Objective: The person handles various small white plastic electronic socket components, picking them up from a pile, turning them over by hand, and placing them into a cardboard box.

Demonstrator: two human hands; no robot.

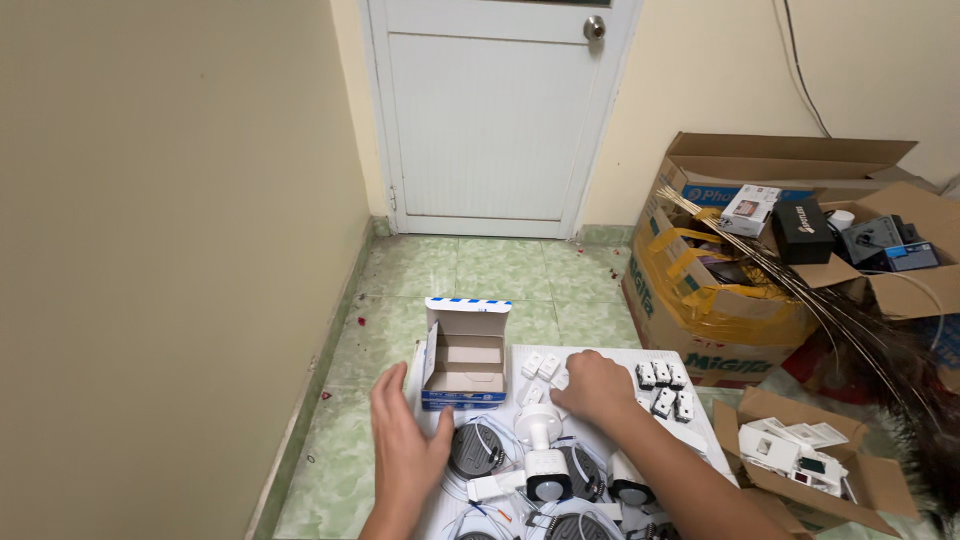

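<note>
On the white sheet spread over the green tiled floor, a small open cardboard box stands with its lid flap raised and its empty inside turned toward the person. The left hand rests against the box's near lower corner, fingers spread and flat rather than clasped, seemingly steadying it so that it stays put. Just right of the box, the right hand lies palm down over a cluster of small white switch modules, its fingers curled onto them; whether it actually grips one I cannot tell. More modules sit in a loose group just beyond that hand, kept apart from the first lot. Nearer the person lie a white security camera and round recessed lamps with trailing wires. To the right stand large cardboard cartons filled with oddments, and a white door closes the far wall.
</note>
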